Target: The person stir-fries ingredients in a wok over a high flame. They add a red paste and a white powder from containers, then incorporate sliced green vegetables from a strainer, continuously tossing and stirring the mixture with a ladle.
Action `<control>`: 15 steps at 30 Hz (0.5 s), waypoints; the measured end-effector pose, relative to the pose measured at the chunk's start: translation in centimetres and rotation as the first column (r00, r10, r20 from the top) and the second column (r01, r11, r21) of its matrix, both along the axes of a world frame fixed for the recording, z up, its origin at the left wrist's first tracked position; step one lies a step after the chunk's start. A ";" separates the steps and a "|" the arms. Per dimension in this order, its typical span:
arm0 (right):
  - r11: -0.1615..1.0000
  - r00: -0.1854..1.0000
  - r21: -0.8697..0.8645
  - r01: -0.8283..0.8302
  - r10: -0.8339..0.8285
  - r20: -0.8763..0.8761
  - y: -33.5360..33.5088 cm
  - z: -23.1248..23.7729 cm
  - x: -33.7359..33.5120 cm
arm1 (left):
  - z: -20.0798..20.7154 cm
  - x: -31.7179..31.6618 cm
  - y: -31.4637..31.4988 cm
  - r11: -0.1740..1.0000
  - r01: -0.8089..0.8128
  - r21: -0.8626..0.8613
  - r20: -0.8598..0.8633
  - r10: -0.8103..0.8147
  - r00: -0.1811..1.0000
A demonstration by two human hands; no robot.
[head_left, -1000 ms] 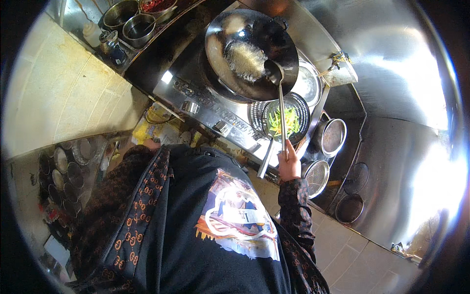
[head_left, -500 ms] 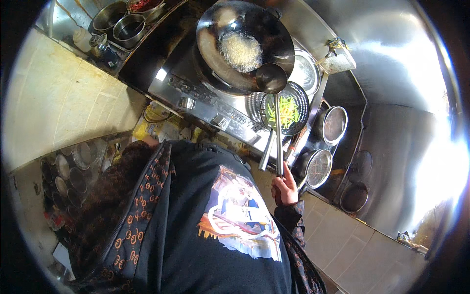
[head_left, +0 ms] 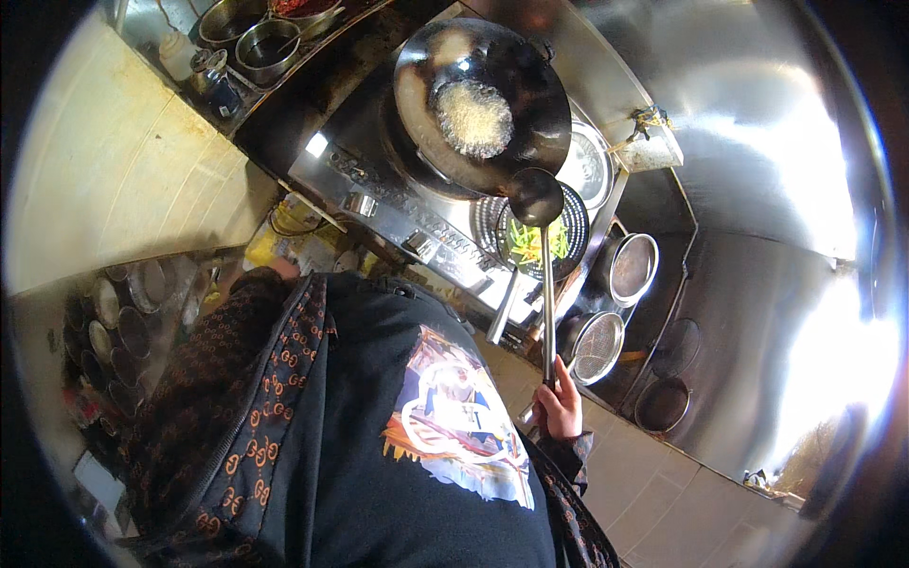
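Observation:
My right hand (head_left: 559, 409) is closed around the long metal handle of a ladle (head_left: 536, 197). The ladle's dark bowl hangs at the near right rim of a large black wok (head_left: 426, 123). A pale, foamy mass (head_left: 473, 117) bubbles in the middle of the wok. Just below the ladle bowl, green and pale yellow vegetable strips (head_left: 538, 244) lie in a perforated skimmer (head_left: 574, 220), whose handle points toward me. Only a bit of my left hand (head_left: 284, 269) shows past its sleeve, by the stove's front; its fingers are hidden.
A round metal pan (head_left: 587, 170) sits right of the wok. Farther right stand two pots with mesh strainers (head_left: 598, 348). Metal containers (head_left: 268, 52) and a bottle (head_left: 176, 55) line the far left shelf. A steel wall (head_left: 748, 237) rises on the right.
My right hand has drawn the ladle back toward me, so its bowl has shifted from over the wok's edge to nearer the skimmer. The whole view has shifted slightly.

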State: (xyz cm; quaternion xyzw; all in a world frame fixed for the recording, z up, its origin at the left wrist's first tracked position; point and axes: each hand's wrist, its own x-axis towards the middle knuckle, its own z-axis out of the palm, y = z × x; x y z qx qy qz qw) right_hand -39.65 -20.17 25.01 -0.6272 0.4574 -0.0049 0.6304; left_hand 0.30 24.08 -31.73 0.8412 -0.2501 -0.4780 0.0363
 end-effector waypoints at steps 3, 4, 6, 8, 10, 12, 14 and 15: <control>0.998 0.999 -0.049 -0.027 0.026 -0.025 -0.7 1.0 -0.5 | 0.6 -1.5 -0.6 0.996 0.074 -0.055 0.206 -0.061 0.977; 0.999 0.999 -0.043 -0.033 0.031 -0.034 -0.9 1.4 -0.5 | 0.8 -2.0 -0.9 0.996 -0.078 -0.034 0.199 0.083 0.977; 1.000 0.999 0.006 -0.013 0.013 -0.036 -1.1 2.7 -0.7 | 1.0 -2.7 -1.1 0.975 -0.222 0.008 0.197 0.216 0.956; 1.000 0.998 -0.007 -0.016 0.016 -0.064 -1.2 3.9 -0.4 | 0.9 -3.1 -1.0 0.977 -0.210 0.022 0.184 0.203 0.962; 1.000 0.998 -0.001 -0.018 0.018 -0.065 -1.3 4.9 0.4 | 0.4 -3.2 -0.7 0.980 -0.198 0.027 0.176 0.190 0.966; 0.999 0.986 -0.036 0.008 -0.014 -0.164 -1.4 5.3 1.8 | -0.2 -3.1 -0.5 0.980 -0.196 0.034 0.173 0.187 0.967; 1.000 0.999 0.006 -0.024 0.024 0.041 -1.6 4.9 3.6 | -0.8 -3.0 -0.5 0.979 -0.197 0.042 0.175 0.187 0.967; 0.999 0.997 0.022 -0.032 0.030 0.072 -1.7 4.5 4.5 | -1.1 -2.9 -0.5 0.979 -0.197 0.047 0.176 0.186 0.967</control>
